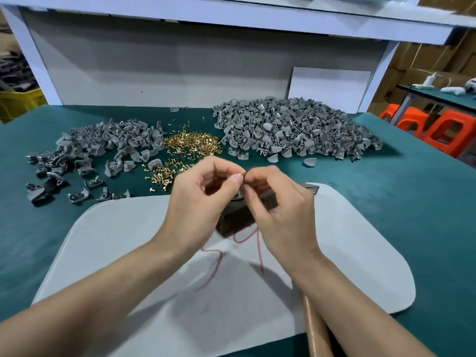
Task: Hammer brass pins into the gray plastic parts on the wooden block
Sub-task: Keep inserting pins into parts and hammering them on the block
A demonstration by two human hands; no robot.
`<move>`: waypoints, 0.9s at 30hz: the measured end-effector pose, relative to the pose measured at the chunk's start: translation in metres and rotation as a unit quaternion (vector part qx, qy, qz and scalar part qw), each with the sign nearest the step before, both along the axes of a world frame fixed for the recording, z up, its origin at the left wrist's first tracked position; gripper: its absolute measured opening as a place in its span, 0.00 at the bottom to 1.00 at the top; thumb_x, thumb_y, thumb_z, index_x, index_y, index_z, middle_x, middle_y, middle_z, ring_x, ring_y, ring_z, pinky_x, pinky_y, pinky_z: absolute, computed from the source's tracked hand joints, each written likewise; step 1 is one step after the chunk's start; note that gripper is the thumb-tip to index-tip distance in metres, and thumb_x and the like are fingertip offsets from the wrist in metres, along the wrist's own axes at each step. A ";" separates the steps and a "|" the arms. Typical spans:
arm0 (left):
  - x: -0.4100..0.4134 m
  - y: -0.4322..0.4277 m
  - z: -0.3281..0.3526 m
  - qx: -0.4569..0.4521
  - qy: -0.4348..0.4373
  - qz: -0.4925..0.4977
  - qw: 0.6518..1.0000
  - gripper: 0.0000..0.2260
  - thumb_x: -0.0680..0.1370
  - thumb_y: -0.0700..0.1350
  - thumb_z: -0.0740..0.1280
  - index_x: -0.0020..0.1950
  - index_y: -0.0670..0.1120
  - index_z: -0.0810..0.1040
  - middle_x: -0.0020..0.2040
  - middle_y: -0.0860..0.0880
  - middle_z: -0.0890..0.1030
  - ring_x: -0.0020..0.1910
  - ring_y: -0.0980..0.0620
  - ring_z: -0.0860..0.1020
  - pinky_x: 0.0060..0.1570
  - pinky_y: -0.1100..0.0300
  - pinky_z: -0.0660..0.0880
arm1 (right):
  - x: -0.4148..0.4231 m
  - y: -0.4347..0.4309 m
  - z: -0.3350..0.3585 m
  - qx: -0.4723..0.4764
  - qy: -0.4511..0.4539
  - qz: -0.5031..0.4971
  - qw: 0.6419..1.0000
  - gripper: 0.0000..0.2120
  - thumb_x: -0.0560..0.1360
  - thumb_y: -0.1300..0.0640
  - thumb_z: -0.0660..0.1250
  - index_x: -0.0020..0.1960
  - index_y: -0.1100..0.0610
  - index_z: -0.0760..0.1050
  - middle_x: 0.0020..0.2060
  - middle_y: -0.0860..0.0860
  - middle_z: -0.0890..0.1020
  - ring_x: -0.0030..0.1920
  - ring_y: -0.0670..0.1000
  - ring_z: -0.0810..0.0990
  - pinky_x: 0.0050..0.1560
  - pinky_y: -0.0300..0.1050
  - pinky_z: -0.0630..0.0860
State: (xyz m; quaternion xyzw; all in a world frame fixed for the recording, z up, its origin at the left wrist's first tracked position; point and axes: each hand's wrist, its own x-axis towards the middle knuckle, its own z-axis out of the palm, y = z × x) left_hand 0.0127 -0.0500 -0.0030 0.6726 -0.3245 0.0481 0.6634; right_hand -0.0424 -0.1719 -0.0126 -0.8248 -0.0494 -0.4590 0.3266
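Wooden block (pixel 238 219): dark, sits on the white mat (pixel 360 240) mid-tabletop, mostly hidden behind both hands. One gray part (pixel 238 195) on top of it, visible in the gap between them.
Left hand (pixel 206 194) and right hand (pixel 279 204): fingers curled, tips meeting just above the block, both pinching a small dark piece (pixel 249 170). Can't tell if it's a part or a pin.
Brass pins (pixel 193 144): loose heap behind the hands, between two gray part piles, small on the left (pixel 103 145), big on the right (pixel 296 127).
Hammer: metal head (pixel 310 188) pokes out past the right hand, brown handle (pixel 316 328) under the right forearm.
Red thread (pixel 219 256) loops on the mat near the block.
Room: bare mat on both sides of the arms, green tabletop (pixel 425 202) open to the right edge. Piles close off the far side.
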 end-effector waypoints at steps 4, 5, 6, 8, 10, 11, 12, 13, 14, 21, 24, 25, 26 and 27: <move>-0.003 -0.002 -0.007 -0.032 -0.011 0.017 0.999 0.09 0.76 0.36 0.69 0.43 0.50 0.79 0.39 0.56 0.82 0.39 0.62 0.79 0.43 0.70 0.74 | 0.001 -0.001 0.000 0.010 -0.004 0.008 1.000 0.04 0.71 0.65 0.71 0.45 0.58 0.80 0.39 0.48 0.83 0.39 0.43 0.79 0.44 0.34 0.74; -0.003 -0.002 -0.009 -0.042 -0.014 0.022 0.999 0.08 0.76 0.37 0.69 0.43 0.50 0.79 0.39 0.57 0.82 0.38 0.62 0.79 0.42 0.70 0.74 | 0.001 -0.001 0.002 0.012 -0.005 0.017 1.000 0.04 0.71 0.64 0.71 0.44 0.59 0.80 0.39 0.48 0.83 0.39 0.44 0.79 0.44 0.34 0.75; -0.004 -0.002 -0.011 -0.052 -0.013 0.025 0.998 0.06 0.76 0.39 0.69 0.44 0.50 0.79 0.38 0.57 0.82 0.38 0.62 0.78 0.42 0.70 0.74 | 0.000 -0.002 0.003 0.008 -0.008 0.025 1.000 0.03 0.71 0.64 0.71 0.44 0.59 0.80 0.39 0.49 0.83 0.39 0.44 0.79 0.44 0.35 0.75; -0.006 -0.002 -0.016 -0.065 -0.015 0.026 0.997 0.02 0.75 0.41 0.69 0.44 0.48 0.79 0.40 0.56 0.82 0.39 0.60 0.79 0.43 0.68 0.74 | -0.001 -0.004 0.005 -0.011 -0.007 0.035 0.999 0.02 0.71 0.65 0.70 0.42 0.60 0.80 0.38 0.50 0.82 0.39 0.46 0.78 0.43 0.35 0.74; -0.009 -0.001 -0.023 -0.075 -0.019 0.024 0.997 0.03 0.75 0.41 0.69 0.46 0.48 0.80 0.42 0.53 0.83 0.42 0.57 0.81 0.45 0.66 0.76 | -0.001 -0.004 0.006 -0.011 0.007 0.040 0.999 0.02 0.70 0.65 0.70 0.40 0.60 0.79 0.36 0.50 0.80 0.37 0.46 0.77 0.41 0.34 0.72; -0.009 0.000 -0.025 -0.078 -0.022 0.024 0.996 0.04 0.75 0.41 0.68 0.47 0.49 0.81 0.43 0.53 0.84 0.44 0.56 0.82 0.47 0.66 0.76 | -0.001 -0.003 0.006 0.006 0.018 0.046 0.999 0.03 0.69 0.66 0.69 0.40 0.59 0.78 0.35 0.50 0.79 0.37 0.46 0.76 0.40 0.34 0.72; -0.009 0.000 -0.027 -0.076 -0.029 0.024 0.996 0.06 0.75 0.40 0.67 0.48 0.50 0.81 0.44 0.53 0.84 0.45 0.55 0.82 0.48 0.65 0.77 | 0.000 -0.001 0.005 0.032 0.032 0.054 0.998 0.04 0.69 0.65 0.69 0.39 0.58 0.77 0.35 0.49 0.79 0.36 0.45 0.75 0.39 0.34 0.71; -0.009 0.001 -0.028 -0.067 -0.041 0.027 0.997 0.08 0.75 0.39 0.67 0.48 0.51 0.81 0.44 0.53 0.83 0.45 0.54 0.82 0.49 0.63 0.77 | 0.000 0.001 0.005 0.067 0.049 0.063 0.995 0.04 0.68 0.64 0.69 0.38 0.57 0.77 0.34 0.48 0.78 0.35 0.45 0.75 0.39 0.35 0.72; -0.009 0.001 -0.028 -0.056 -0.051 0.031 0.997 0.08 0.74 0.40 0.68 0.48 0.53 0.81 0.44 0.54 0.83 0.45 0.53 0.82 0.49 0.61 0.78 | 0.000 0.003 0.004 0.107 0.069 0.073 0.989 0.04 0.68 0.63 0.68 0.37 0.55 0.76 0.33 0.48 0.78 0.34 0.45 0.75 0.38 0.39 0.74; -0.006 0.004 -0.029 0.008 -0.120 0.083 0.989 0.06 0.73 0.50 0.67 0.49 0.59 0.77 0.44 0.60 0.79 0.43 0.56 0.76 0.45 0.59 0.73 | 0.000 0.002 0.005 0.211 0.125 0.107 0.964 0.04 0.67 0.59 0.68 0.35 0.51 0.75 0.30 0.46 0.78 0.33 0.44 0.75 0.37 0.39 0.72; 0.001 0.004 -0.030 0.118 -0.146 0.185 0.965 0.16 0.70 0.53 0.67 0.57 0.62 0.70 0.54 0.64 0.73 0.55 0.57 0.71 0.57 0.59 0.63 | 0.002 -0.006 0.007 0.171 0.117 0.080 0.975 0.03 0.68 0.60 0.67 0.36 0.53 0.76 0.31 0.45 0.78 0.32 0.44 0.75 0.36 0.38 0.72; 0.003 0.003 -0.031 0.152 -0.120 0.205 0.959 0.20 0.69 0.54 0.67 0.60 0.60 0.70 0.57 0.63 0.71 0.60 0.56 0.69 0.60 0.60 0.60 | 0.003 -0.010 0.008 0.144 0.112 0.066 0.981 0.03 0.68 0.61 0.67 0.36 0.54 0.76 0.32 0.45 0.77 0.33 0.43 0.74 0.37 0.37 0.72; 0.006 0.002 -0.031 0.178 -0.089 0.213 0.956 0.21 0.69 0.55 0.68 0.62 0.58 0.71 0.60 0.60 0.70 0.64 0.55 0.66 0.63 0.60 0.57 | 0.005 -0.013 0.009 0.115 0.109 0.055 0.986 0.04 0.68 0.63 0.67 0.37 0.55 0.76 0.34 0.46 0.77 0.34 0.43 0.74 0.38 0.36 0.71; 0.008 0.001 -0.032 0.192 -0.061 0.213 0.956 0.20 0.69 0.55 0.68 0.61 0.57 0.73 0.62 0.59 0.70 0.66 0.54 0.65 0.65 0.59 0.56 | 0.006 -0.015 0.008 0.094 0.111 0.051 0.988 0.05 0.69 0.65 0.68 0.38 0.56 0.76 0.37 0.47 0.76 0.37 0.44 0.74 0.39 0.36 0.72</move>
